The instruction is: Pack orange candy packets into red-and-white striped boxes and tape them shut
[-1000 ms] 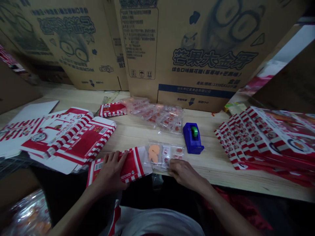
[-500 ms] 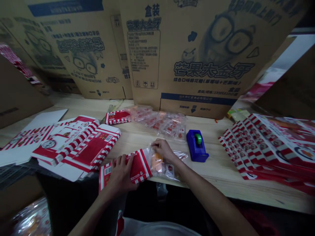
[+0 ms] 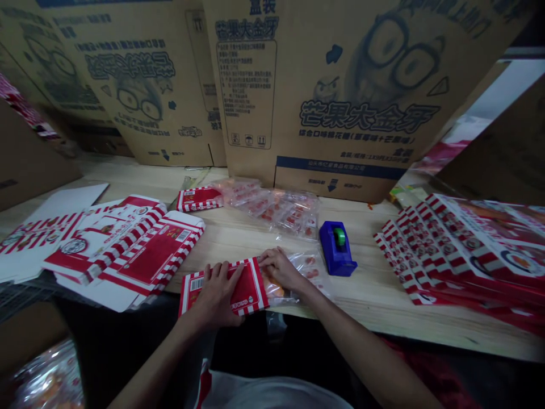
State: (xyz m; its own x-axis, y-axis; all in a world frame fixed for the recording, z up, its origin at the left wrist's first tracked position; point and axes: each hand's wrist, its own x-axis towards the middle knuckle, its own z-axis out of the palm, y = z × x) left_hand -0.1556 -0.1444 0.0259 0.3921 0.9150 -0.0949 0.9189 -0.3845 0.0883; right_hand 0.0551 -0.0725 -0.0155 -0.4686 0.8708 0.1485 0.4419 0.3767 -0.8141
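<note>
My left hand [image 3: 220,296] lies across a flat red-and-white striped box [image 3: 248,286], gripping it with the fingers over its top and the thumb at its near edge. At the box's right end, my right hand [image 3: 279,270] pinches a clear plastic packet [image 3: 277,290] holding orange pieces. The packet's left end meets the box's end; whether it is inside the box is hard to make out. Just right of this hand, more clear packets [image 3: 313,271] with small reddish-orange prints lie on the wooden table [image 3: 361,307].
A blue tape dispenser [image 3: 338,250] stands right of the packets. Behind lie a row of clear packets [image 3: 293,211] and a red box [image 3: 198,199]. Striped cartons are piled at left [image 3: 147,258] and right [image 3: 464,250]. Large cardboard boxes [image 3: 323,142] wall the back.
My left hand has shifted slightly right with the box. My right hand has drawn the packet up against the box's end, so less of the packet's left side shows.
</note>
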